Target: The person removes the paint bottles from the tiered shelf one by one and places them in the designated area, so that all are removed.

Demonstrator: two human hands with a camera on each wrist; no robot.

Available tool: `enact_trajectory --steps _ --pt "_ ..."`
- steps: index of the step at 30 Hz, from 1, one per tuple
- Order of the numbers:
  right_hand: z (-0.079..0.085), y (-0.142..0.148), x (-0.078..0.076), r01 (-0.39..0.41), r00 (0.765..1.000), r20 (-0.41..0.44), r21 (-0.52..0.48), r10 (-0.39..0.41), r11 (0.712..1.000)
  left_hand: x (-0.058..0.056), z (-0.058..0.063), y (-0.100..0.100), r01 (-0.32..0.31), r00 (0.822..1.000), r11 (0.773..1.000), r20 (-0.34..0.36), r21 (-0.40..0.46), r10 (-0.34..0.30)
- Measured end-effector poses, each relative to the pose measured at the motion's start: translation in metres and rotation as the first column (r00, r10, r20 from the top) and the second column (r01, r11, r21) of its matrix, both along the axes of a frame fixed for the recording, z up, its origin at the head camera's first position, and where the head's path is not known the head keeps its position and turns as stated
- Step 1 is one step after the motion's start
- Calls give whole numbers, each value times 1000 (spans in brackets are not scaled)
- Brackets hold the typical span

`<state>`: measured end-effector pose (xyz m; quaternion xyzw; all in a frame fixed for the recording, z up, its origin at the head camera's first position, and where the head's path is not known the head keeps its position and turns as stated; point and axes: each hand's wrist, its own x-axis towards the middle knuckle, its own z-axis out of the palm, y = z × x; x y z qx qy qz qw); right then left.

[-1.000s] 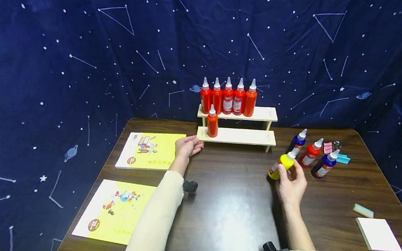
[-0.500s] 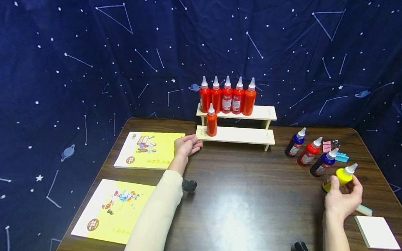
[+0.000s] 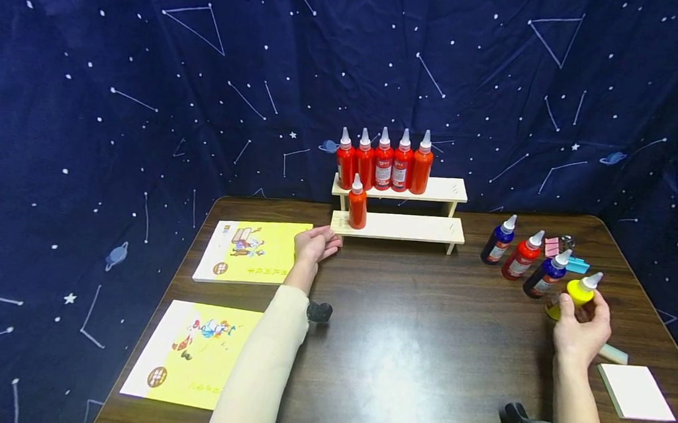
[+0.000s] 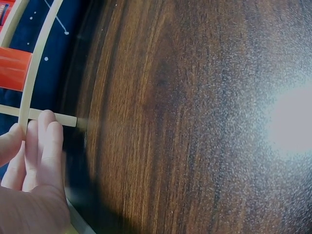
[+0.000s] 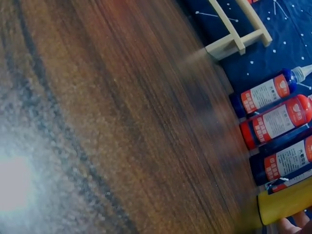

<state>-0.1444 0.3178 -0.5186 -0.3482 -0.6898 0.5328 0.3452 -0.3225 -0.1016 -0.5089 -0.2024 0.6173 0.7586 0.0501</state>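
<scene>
Yellow plastic squeeze bottle with a white pointed cap [image 3: 577, 294] gripped close beside its neighbours

At the right of a dark brown wood-grain table [image 3: 428, 291], the yellow bottle is clasped by the right hand [image 3: 582, 333], thumb and fingers curled about its sides. Whether its base is resting on the tabletop cannot be told. Just beside it, a dark blue plastic bottle with a white cap [image 3: 546, 275] is stood in a slanting row with a red plastic bottle [image 3: 521, 256] and a second dark blue plastic bottle [image 3: 498, 241]. Should the hand be swung inward, the nearest blue bottle could be clipped, and the others, narrow and closely spaced, could be toppled in turn. Were the grip released at a tilt, the yellow bottle itself could be tipped over. A pale cylindrical piece [image 3: 613, 354], near the wrist, could be brushed and rolled by a sideways sweep.

A corner of a two-tier pale wooden shelf [image 3: 415, 228] is pinched by the left hand [image 3: 315, 243] between thumb and fingers. By a tug there, five red and orange-red plastic bottles [image 3: 383, 168] above and one orange-red plastic bottle [image 3: 358, 210] below could be set rocking.
</scene>
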Motion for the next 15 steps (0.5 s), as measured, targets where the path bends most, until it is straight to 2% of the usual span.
enact_trajectory --steps 4,6,9,11,12,15 --pt "2 -2 2 -25 1000 11 -36 26 999 -1 -1 0 -1 1000 1000 7 2 1" --pt "5 -4 4 -14 1000 -21 -62 13 998 -1 -1 0 0 1000 1000 10 5 0" --pt "13 -11 9 49 992 -118 -26 -52 998 0 0 0 2 1000 1000 13 5 -3" --pt "21 -19 12 111 962 -257 59 -92 992 0 1 0 3 1000 1000 15 6 -3" --pt "26 -25 12 146 939 -328 121 -100 982 0 2 0 5 1000 1000 17 6 -5" --pt "46 -48 11 205 839 -544 267 -28 942 0 3 -1 8 1000 1000 23 5 -9"
